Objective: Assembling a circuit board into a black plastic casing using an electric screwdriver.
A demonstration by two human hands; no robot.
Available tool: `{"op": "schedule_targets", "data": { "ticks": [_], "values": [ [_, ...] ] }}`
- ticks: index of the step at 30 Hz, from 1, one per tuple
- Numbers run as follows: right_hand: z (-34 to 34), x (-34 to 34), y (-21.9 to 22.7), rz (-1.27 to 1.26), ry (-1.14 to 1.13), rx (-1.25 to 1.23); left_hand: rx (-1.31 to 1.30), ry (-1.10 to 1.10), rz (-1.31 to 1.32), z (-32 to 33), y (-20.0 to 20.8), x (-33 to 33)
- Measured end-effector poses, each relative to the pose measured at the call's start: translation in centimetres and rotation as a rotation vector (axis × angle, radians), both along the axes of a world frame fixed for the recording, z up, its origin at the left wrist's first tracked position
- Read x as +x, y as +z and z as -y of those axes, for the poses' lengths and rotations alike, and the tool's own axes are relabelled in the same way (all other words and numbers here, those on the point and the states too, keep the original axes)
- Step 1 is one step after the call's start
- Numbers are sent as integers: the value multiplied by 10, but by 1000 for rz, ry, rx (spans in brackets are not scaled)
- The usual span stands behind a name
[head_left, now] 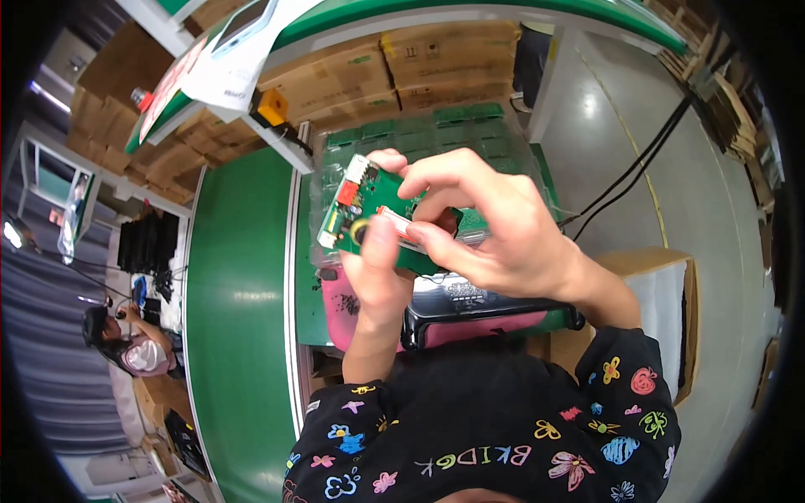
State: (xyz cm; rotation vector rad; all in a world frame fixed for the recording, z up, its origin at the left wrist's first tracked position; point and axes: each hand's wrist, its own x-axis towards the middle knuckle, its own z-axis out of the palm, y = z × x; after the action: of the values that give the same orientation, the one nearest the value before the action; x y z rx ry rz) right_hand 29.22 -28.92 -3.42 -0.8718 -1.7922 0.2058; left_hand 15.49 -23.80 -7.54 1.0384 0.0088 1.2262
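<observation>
A green circuit board (384, 186) is held up in front of me, tilted, with white and red connectors and a round yellow-black part along its left side. My left hand (377, 272) is closed on the board, its thumb in front of the lower edge. Over the board's right side, my right hand (503, 222) has curled fingers. Its thumb tip presses a small white strip with orange edges (397, 225) lying against the board; what the strip is I cannot make out. Below both hands sits a glossy black casing (470, 312) with a printed label.
A clear plastic tray (323, 189) with green boards stands behind my hands. Pink material (340, 314) lies beneath the casing. A green conveyor surface (239, 335) runs at left, where a person (138, 344) works. An open cardboard box (689, 327) is at right; black cables (641, 155) hang nearby.
</observation>
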Motion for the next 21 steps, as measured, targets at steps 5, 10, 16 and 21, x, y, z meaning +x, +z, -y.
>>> {"op": "schedule_targets", "data": {
  "ticks": [5,10,16,21],
  "values": [
    [17,12,-9,81,-179,-53,92,214,-130,20,-11,21],
    [27,22,-11,71,-243,-246,20,305,-174,29,-33,39],
    [28,34,-20,189,-374,-495,-68,283,-24,34,-38,38],
    [20,46,-28,165,-114,-650,-147,395,-22,27,-58,16]
  ]
}}
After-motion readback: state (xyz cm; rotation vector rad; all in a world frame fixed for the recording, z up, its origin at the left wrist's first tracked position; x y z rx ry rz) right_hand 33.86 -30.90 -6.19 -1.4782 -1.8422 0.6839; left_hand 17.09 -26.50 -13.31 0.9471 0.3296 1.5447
